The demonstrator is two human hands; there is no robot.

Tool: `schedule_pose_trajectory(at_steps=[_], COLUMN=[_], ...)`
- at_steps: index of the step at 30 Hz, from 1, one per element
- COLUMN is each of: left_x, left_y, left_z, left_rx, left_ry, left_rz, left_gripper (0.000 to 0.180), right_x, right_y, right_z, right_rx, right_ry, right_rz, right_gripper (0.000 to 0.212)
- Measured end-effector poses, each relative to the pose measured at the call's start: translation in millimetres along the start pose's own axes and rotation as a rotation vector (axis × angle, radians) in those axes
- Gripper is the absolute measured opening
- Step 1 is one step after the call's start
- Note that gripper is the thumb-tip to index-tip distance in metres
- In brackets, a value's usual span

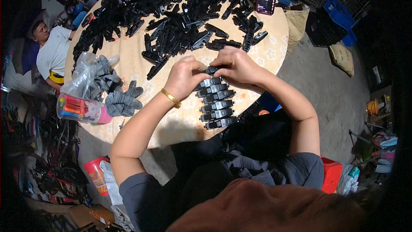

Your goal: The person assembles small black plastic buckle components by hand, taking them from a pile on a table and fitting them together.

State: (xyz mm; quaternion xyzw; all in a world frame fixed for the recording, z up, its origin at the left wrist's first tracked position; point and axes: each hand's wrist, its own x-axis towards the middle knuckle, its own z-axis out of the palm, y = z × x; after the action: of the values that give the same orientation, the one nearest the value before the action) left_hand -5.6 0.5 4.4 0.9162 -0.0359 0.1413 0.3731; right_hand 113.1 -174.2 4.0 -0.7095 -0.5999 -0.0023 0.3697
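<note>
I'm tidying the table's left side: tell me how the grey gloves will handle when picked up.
The grey gloves look knitted, so they should flop and sag when lifted. Their thin, limp fabric suggests they're light. Lying loosely crumpled, they would probably bunch up or slide if pushed, not roll.

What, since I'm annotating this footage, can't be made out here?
All in the head view:
Black piece: mostly covered by the left hand and right hand.
Row of black pieces: undersides hidden against the tablecloth.
Heap of black parts: count unclear; parts overlap and the upper edge crops it.
Small object below the grey gloves: too small to identify.
</note>
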Motion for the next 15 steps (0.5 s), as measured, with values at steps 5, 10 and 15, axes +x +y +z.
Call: schedule_pose_trajectory(at_steps=[5, 10, 15], left_x=[1.2, 20.1, 19.5], left_y=[-7.3, -19.3, -40.3], left_z=[-8.7, -10.8, -17.3], left_rx=[0.09, 0.516, 0.48], left_ry=[0.012, 0.423, 0.367], left_rz=[0.168, 0.276, 0.222], left_gripper=[0.019, 0.028, 0.026], right_x=[29.1, 78.9, 115.0], right_y=[-0.2, 72.7, 97.5], right_z=[-21.6, -27.9, -0.5], right_rx=[0.31, -0.371, -0.647], right_ry=[-0.232, 0.222, 0.175], right_rz=[0.325, 0.083, 0.137], right_gripper=[0.018, 0.026, 0.035])
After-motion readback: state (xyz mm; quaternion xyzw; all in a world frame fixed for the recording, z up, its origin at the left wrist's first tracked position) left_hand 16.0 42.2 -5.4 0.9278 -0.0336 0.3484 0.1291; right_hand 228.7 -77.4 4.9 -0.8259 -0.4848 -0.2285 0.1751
